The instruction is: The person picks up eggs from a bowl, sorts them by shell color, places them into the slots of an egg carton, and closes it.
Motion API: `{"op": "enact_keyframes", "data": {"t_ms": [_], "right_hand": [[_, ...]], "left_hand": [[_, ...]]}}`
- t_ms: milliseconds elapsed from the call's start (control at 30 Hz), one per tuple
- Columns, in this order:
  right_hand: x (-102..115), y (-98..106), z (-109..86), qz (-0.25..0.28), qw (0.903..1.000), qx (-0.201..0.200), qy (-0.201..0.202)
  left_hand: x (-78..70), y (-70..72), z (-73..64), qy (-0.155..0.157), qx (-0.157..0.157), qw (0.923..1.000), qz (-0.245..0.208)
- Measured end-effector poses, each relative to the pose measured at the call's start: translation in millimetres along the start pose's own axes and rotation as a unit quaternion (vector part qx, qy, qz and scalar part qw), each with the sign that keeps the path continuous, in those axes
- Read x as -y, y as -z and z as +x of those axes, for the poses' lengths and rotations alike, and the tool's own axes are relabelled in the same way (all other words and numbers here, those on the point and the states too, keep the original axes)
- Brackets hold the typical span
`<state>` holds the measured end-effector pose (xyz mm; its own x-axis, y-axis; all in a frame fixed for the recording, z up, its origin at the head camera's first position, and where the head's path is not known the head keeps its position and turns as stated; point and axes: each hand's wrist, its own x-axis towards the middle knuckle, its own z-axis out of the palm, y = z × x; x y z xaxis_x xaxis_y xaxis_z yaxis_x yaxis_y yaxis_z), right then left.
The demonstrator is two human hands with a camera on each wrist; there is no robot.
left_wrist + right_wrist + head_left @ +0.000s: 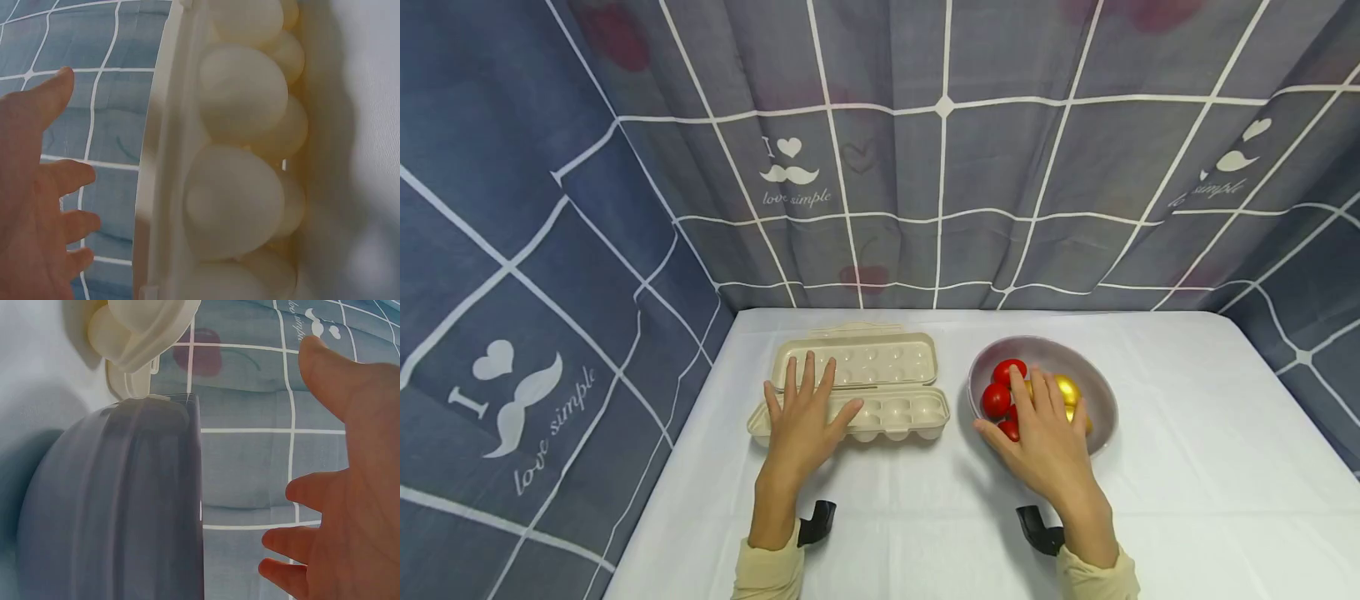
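A beige egg carton (898,410) lies with its lid (887,360) folded back, its visible cups bare. My left hand (805,423) hovers over the carton's left part, fingers spread and holding nothing; it hides some cups. To the right stands a grey-purple bowl (1101,400) with red eggs (996,401) and golden eggs (1067,389) in it. Above the bowl is my right hand (1047,442), fingers spread, covering part of the eggs. In the right wrist view that hand (350,487) stays above the rim of the bowl (125,506) and grips nothing.
A white cloth covers the table (895,517). Dark grid-patterned curtains (887,167) hang behind it and on both sides. Black wrist mounts (817,523) show beside each forearm.
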<state>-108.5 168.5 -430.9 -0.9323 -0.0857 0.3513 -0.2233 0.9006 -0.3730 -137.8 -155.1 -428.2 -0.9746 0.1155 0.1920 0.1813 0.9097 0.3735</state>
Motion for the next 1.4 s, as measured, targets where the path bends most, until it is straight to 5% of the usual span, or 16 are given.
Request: {"op": "enact_keyframes", "data": {"t_ms": [200, 367, 600, 667, 800, 1000, 1167, 1400], "right_hand": [[0, 0, 3.7, 0.052, 0.9985, -0.011, 0.015], [0, 2, 5.4, 0.119, 0.9924, -0.022, 0.025], [-2, 2, 8.6, 0.256, 0.9662, -0.014, -0.027], [-3, 1, 9.8, 0.295, 0.9547, -0.01, -0.041], [-7, -1, 11.9, 0.343, 0.9375, 0.003, -0.059], [-16, -10, 13.3, 0.328, 0.9405, 0.038, -0.082], [-19, -14, 13.5, 0.308, 0.9456, 0.067, -0.08], [-22, -17, 14.1, 0.309, 0.9433, 0.09, -0.083]], "left_hand": [[12.6, 7.9, 0.8, 0.026, -0.003, 0.9993, -0.025], [27.2, 15.8, 2.1, 0.039, -0.04, 0.994, -0.094], [46.1, 22.7, 3.5, 0.062, -0.102, 0.9777, -0.173], [52.4, 25.1, 3.0, 0.073, -0.083, 0.9808, -0.161], [63.7, 31.8, -0.9, 0.097, 0.01, 0.9862, -0.133], [68.2, 39.8, -8.9, 0.097, 0.138, 0.9713, -0.168], [66.7, 38.4, -11.4, 0.087, 0.18, 0.962, -0.187], [67.7, 36.6, -12.4, 0.12, 0.201, 0.9558, -0.178]]}}
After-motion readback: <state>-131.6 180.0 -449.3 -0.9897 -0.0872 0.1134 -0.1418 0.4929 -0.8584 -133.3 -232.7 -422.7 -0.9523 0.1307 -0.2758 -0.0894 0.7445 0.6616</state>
